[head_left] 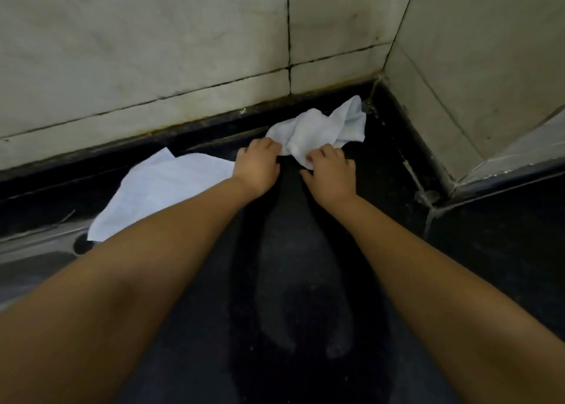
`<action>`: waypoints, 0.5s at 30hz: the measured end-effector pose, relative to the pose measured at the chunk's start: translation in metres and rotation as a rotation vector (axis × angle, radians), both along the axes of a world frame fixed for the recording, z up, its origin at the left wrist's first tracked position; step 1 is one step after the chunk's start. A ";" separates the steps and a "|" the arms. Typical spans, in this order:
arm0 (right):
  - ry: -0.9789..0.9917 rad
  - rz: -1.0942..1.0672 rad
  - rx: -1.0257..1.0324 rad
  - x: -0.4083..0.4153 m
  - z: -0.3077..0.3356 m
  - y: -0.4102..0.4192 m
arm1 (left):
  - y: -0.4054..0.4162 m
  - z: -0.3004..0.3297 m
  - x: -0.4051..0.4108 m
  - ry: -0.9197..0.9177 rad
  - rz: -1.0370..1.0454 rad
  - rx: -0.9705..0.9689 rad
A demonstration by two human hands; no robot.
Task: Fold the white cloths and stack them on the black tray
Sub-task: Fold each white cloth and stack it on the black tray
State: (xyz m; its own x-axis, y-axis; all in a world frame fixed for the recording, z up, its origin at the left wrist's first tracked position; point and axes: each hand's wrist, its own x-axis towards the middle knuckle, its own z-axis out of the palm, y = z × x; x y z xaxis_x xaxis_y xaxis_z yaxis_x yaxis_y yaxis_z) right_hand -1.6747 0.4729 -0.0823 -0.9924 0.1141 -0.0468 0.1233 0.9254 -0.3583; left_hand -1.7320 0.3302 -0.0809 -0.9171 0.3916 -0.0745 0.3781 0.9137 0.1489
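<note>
Both forearms stretched forward over dark counter, toward wall corner. Left hand knuckles up, fingers curled onto near edge of crumpled white cloth. Right hand pinches same edge, thumb splayed. Crumpled cloth lies just before corner. Flatter white cloth left of it, partly hidden under left forearm. Black tray hard to tell from counter.

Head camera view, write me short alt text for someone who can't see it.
Both hands, left and right, pinch a crumpled white cloth on a black counter near a tiled wall corner. A flatter cloth lies to the left.
</note>
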 end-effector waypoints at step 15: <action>0.187 -0.348 -0.721 0.103 0.053 0.023 | -0.060 0.042 0.094 -0.103 0.145 0.559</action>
